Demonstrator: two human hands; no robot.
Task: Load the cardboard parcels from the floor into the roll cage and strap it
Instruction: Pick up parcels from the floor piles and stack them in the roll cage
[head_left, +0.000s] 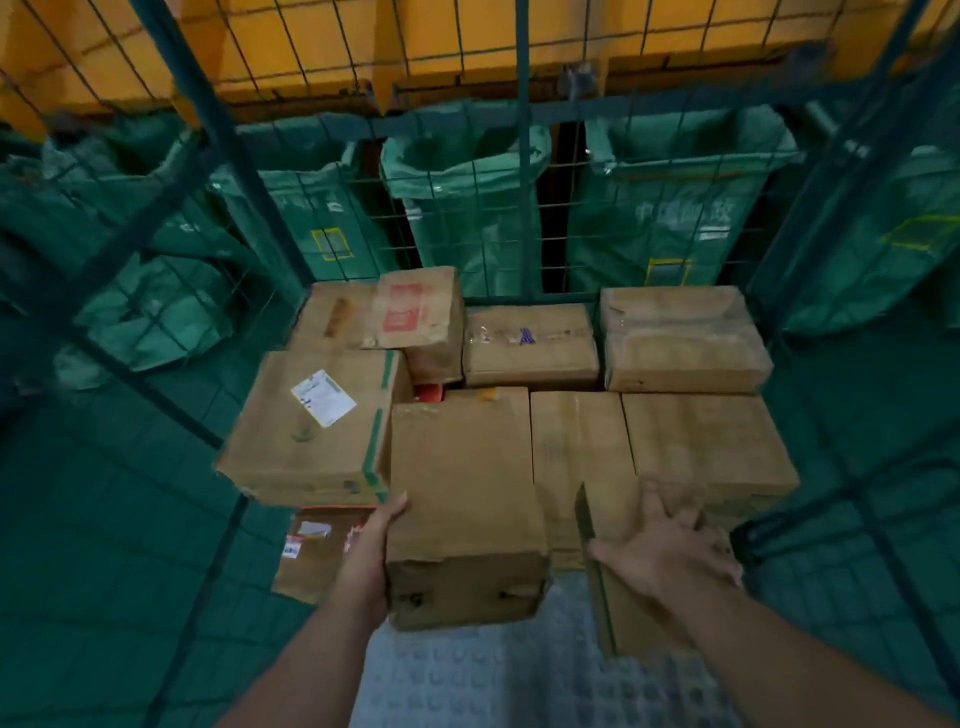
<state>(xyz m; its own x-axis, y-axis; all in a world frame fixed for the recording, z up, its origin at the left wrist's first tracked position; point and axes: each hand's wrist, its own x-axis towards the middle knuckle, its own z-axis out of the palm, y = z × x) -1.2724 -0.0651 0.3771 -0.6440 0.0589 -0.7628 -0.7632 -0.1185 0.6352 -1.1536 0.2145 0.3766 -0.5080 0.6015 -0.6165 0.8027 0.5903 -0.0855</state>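
Note:
Inside the green wire roll cage (523, 171) lie several brown cardboard parcels packed side by side. My left hand (373, 551) holds the left side of a tall plain parcel (462, 499) at the cage's front, with the fingers flat along its side. My right hand (670, 551) grips the top of a smaller parcel with a green edge (623, 613), fingers spread over it, just right of the tall one. A parcel with a white label (317, 431) sits to the left. Behind are a red-printed parcel (421, 317) and taped ones (530, 345).
The cage's left wire wall (156, 332) and right wall (857, 364) close in both sides. Green mail sacks (467, 202) hang behind the back mesh under yellow panels (322, 47). The studded grey cage floor (498, 680) shows at the front. A low parcel with stickers (317, 545) lies front left.

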